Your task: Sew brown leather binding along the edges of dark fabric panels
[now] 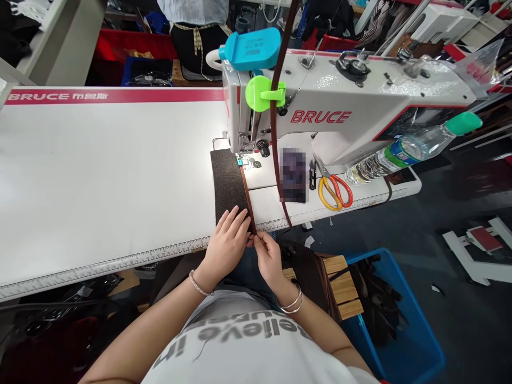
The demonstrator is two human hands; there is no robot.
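A dark brown piece of fabric (230,184) lies on the sewing table, its far end under the needle area of a white sewing machine (320,101). Along its right edge runs a narrow reddish-brown binding strip (248,200). My left hand (229,237) rests flat on the near end of the fabric, fingers stretched toward the machine. At the table's front edge my right hand (269,257) pinches the strip between thumb and fingers. Another length of brown strip (274,128) hangs down past a green clip (264,94) on the machine head.
Right of the needle lie scissors (336,192) with orange and red handles, small black thread snips (312,174) and a water bottle (404,152). A blue bin (416,320) with dark pieces stands at lower right, beside a wooden stool (346,293). Another person (196,37) is behind the table.
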